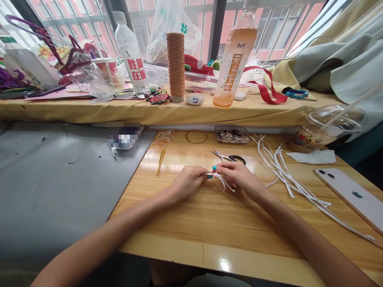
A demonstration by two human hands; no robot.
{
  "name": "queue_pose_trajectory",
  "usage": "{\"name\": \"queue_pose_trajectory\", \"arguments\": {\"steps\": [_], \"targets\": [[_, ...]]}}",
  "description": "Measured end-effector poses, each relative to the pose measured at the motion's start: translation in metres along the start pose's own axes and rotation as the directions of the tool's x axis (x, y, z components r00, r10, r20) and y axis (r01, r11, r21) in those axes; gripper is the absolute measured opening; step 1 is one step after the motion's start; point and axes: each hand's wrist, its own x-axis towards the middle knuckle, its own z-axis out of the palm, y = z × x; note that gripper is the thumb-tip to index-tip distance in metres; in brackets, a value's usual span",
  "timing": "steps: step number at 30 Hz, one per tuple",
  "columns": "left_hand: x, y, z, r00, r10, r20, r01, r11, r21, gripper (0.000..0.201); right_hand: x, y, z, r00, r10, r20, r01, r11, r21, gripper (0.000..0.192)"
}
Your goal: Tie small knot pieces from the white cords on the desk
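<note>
Over the middle of the wooden table, my left hand (189, 180) and my right hand (236, 175) meet at the fingertips. Between them is a white cord (222, 181), pinched by both hands, with loose ends hanging under my right hand. The exact spot where the fingers grip is partly hidden. Just beyond my right hand lie scissors (230, 157) with black handles. Yellow tweezers (160, 160) rest to the left, below a small heap of thread scraps (166, 137). A bundle of white cords (283, 169) is spread out to the right.
A clear box of small beads (232, 134) sits at the table's back, near a brown thread ring (196, 137). Rightward are a phone (353, 195), a tissue (311, 156) and a plastic cup (311, 137). On the sill stand a thread spool (176, 65), a water bottle (130, 56) and a drink bottle (236, 59).
</note>
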Motion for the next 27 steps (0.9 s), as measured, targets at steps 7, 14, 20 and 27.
{"name": "queue_pose_trajectory", "arguments": {"steps": [7, 14, 20, 27], "targets": [[0.001, 0.007, -0.003, 0.975, -0.170, 0.141, 0.213, 0.887, -0.409, 0.022, 0.005, 0.007, -0.002, 0.999, 0.041, 0.007, -0.042, 0.971, 0.237, 0.029], [0.007, 0.008, -0.008, 0.931, -0.353, 0.089, 0.338, 0.747, -0.573, 0.022, -0.001, 0.011, 0.011, 0.971, -0.182, -0.157, 0.171, 0.982, -0.082, 0.027], [0.007, 0.006, -0.009, 0.871, -0.487, 0.058, 0.418, 0.675, -0.609, 0.024, -0.005, 0.022, 0.019, 0.721, -0.693, -0.024, 0.456, 0.501, -0.736, 0.024], [0.006, 0.009, -0.010, 0.826, -0.551, 0.120, 0.458, 0.532, -0.713, 0.024, -0.011, 0.028, 0.007, 0.499, -0.806, 0.319, 0.475, -0.054, -0.878, 0.021]]}}
